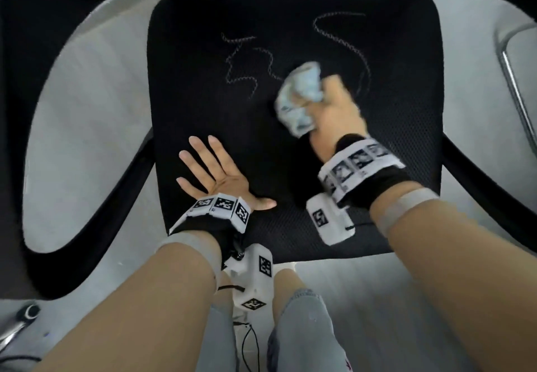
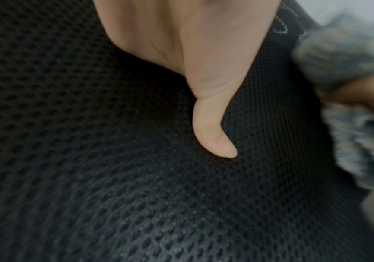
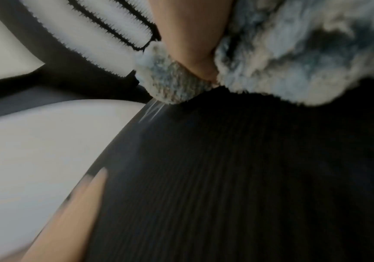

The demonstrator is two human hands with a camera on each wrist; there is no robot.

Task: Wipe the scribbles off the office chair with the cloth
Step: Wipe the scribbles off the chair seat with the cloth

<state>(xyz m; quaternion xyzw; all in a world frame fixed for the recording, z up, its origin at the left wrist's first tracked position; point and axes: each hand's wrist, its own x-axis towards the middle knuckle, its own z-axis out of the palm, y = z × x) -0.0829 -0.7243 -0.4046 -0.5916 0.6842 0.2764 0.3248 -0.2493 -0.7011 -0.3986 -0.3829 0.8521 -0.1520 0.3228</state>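
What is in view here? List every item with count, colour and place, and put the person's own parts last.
office chair seat: one, black mesh, centre of the head view
scribbles: pale chalky lines, on the far half of the seat, left and right of the cloth
cloth: one, fluffy pale blue-grey, bunched on the seat's right half
armrests: two, black, one on each side of the seat
floor: light grey, around the chair
metal frame: one, silver, far right edge
left hand: flat on the seat's near left, fingers spread
right hand: grips the cloth
wrist cameras: two, white, marker bands on both wrists
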